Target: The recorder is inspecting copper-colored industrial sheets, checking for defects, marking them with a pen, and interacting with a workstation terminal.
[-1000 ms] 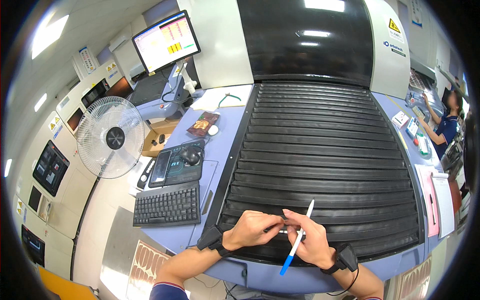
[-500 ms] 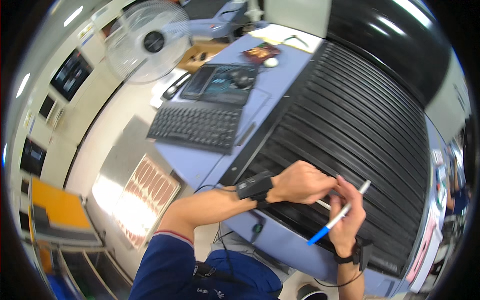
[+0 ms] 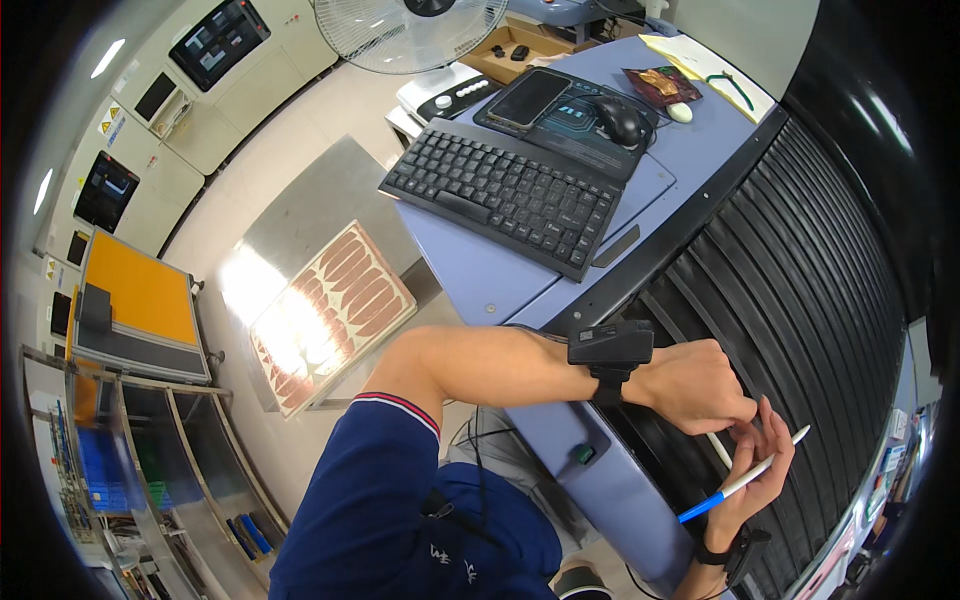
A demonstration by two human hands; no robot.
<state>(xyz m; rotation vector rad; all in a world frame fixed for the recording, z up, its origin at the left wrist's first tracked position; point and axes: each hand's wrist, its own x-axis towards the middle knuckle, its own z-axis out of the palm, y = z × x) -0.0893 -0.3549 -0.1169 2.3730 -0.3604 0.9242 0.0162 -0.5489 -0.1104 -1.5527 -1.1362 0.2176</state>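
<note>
Over a black ribbed machine cover (image 3: 760, 290), my two hands meet at the fingertips. My left hand (image 3: 695, 385) is closed in a fist, its back turned up, so its fingers are mostly hidden. A thin white stick (image 3: 720, 451) shows just below that fist; which hand holds it I cannot tell. My right hand (image 3: 760, 480) is curled round a slim white pen (image 3: 755, 472) with a blue end, which lies slanted across the fingers, blue end toward me. Each wrist wears a black strapped device, the left one (image 3: 610, 345) in full view.
Left of the cover, a blue-grey worktop holds a black keyboard (image 3: 510, 190), a phone (image 3: 530, 98), a mouse (image 3: 622, 122) and a dark red packet (image 3: 663, 86). A fan (image 3: 410, 30) stands beyond. A patterned copper-coloured panel (image 3: 340, 310) lies on a metal surface at left.
My view has swung, so worktop and hands appear farther right. Both hands stay together, and the right still holds the pen.
</note>
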